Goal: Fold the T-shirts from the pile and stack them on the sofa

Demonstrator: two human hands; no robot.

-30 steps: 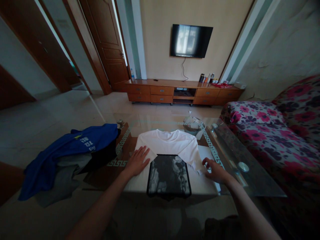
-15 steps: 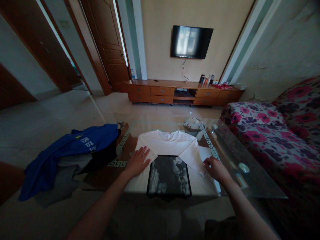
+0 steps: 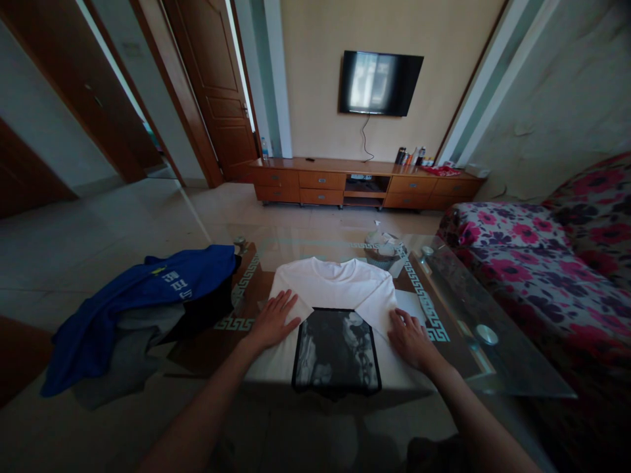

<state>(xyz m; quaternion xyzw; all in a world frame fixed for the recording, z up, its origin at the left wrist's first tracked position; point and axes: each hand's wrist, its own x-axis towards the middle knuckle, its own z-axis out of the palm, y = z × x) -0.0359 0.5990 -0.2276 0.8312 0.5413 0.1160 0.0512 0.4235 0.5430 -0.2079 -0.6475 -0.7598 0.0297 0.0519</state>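
Note:
A white T-shirt (image 3: pixel 335 282) with a dark printed panel lies on the glass coffee table (image 3: pixel 513 358), its neckline away from me. Both sleeves lie folded inward over the front, and the lower part hangs past the near edge. Flat on the shirt's left side rests my left hand (image 3: pixel 273 320), fingers stretched out. My right hand (image 3: pixel 410 338) lies on the shirt's right side near the folded sleeve, palm down with its fingers slightly bent and apart. Neither hand has cloth gripped that I can see.
A blue garment (image 3: pixel 148 282) with white lettering is heaped with grey and black clothes at the table's left. Under the glass, a bin with a bag (image 3: pixel 384 246) shows near the far side. A floral sofa (image 3: pixel 522 243) stands to the right; a low wooden cabinet (image 3: pixel 320 187) is opposite.
My right hand has come inward and down from the shirt's right edge onto the cloth, its fingers loosening. The right side of the shirt is now tucked in. My left hand has stayed in place.

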